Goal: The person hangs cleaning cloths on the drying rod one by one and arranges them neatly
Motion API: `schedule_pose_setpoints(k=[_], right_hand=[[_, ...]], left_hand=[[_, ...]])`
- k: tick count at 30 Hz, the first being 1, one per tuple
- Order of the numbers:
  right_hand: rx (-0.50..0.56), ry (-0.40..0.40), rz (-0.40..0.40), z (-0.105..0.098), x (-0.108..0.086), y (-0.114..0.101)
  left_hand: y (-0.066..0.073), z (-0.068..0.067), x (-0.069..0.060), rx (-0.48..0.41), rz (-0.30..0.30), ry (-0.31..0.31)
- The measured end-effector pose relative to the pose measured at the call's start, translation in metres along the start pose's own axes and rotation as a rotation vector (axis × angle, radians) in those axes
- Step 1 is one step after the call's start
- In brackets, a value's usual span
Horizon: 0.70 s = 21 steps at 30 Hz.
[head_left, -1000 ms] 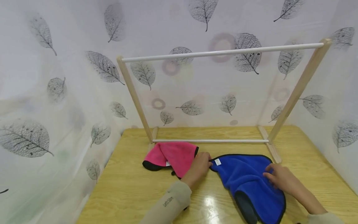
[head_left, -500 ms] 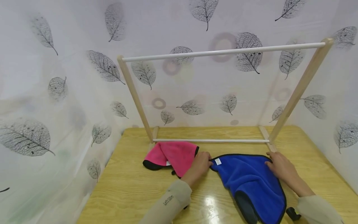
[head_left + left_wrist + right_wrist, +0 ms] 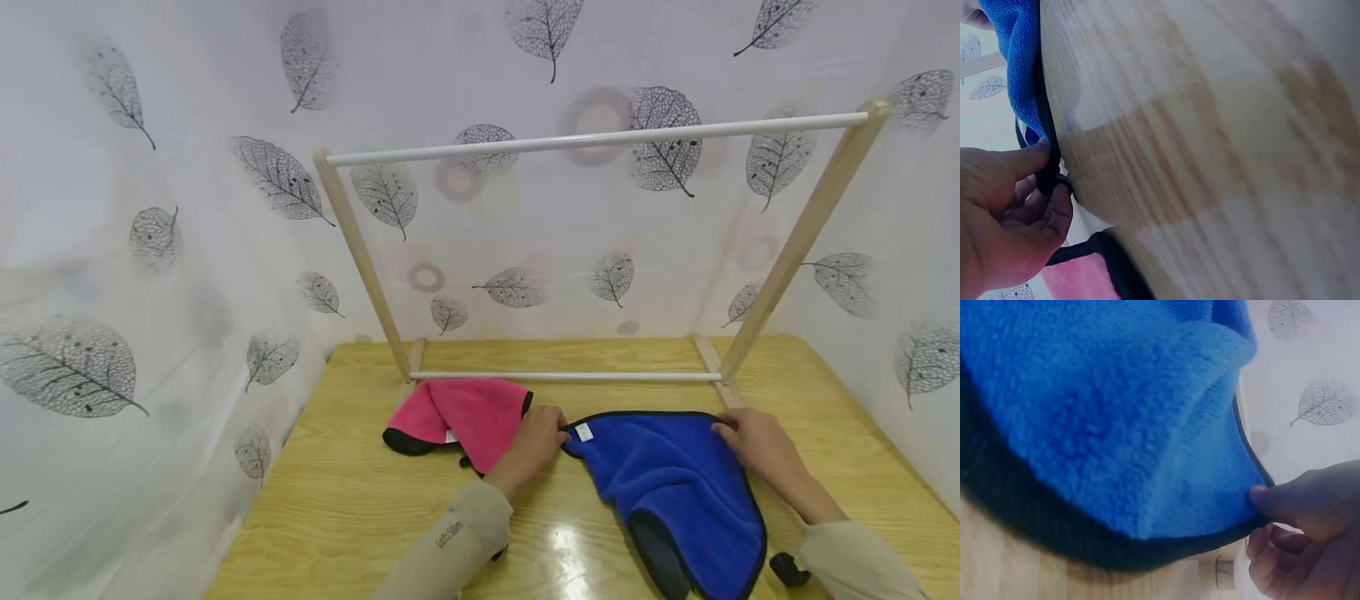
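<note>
Taking the middle of the table [image 3: 337,500] as the dial, twelve on the far side, a small black fastener [image 3: 789,570] lies near four o'clock, beside the right sleeve [image 3: 855,558]. The blue cloth [image 3: 686,475] spreads between three and four, its near end slack and rumpled. A dark panel [image 3: 660,550] shows at its seven o'clock, probably the underside turned up by a fold.

The hands are apart, each pinching one far corner of this cloth: the left hand [image 3: 536,437] at its ten o'clock, the right hand [image 3: 761,446] at its two. Thumbs press against curled fingers at the black binding, likely because a bound edge gives a firm hold and wide-set grips keep that edge straight.

The pink cloth [image 3: 465,417] sits at ten, folded, seemingly set aside to give the blue one room. At twelve, the wooden stand [image 3: 810,225] straddles on feet that presumably steady it, its top rod [image 3: 600,142] bare.
</note>
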State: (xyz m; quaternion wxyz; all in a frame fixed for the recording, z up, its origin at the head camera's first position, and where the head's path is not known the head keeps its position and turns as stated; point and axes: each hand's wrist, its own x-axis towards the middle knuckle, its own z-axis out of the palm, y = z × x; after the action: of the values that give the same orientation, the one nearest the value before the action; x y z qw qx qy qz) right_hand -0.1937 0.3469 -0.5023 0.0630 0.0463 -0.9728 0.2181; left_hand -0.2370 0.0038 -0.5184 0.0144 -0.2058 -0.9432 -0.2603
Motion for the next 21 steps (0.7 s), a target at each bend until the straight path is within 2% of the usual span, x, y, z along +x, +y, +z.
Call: schedule_pose_setpoints(k=[10, 17, 21], right_hand=[[0.040, 0.111, -0.065, -0.014, -0.009, 0.003], [0.084, 0.110, -0.027, -0.026, -0.013, 0.005], [0.090, 0.111, -0.008, -0.032, -0.015, 0.005]], left_hand=[[-0.008, 0.000, 0.001, -0.154, -0.030, -0.032], [-0.006, -0.010, 0.003, -0.252, -0.013, -0.061], [-0.005, -0.016, 0.004, -0.272, 0.009, -0.035]])
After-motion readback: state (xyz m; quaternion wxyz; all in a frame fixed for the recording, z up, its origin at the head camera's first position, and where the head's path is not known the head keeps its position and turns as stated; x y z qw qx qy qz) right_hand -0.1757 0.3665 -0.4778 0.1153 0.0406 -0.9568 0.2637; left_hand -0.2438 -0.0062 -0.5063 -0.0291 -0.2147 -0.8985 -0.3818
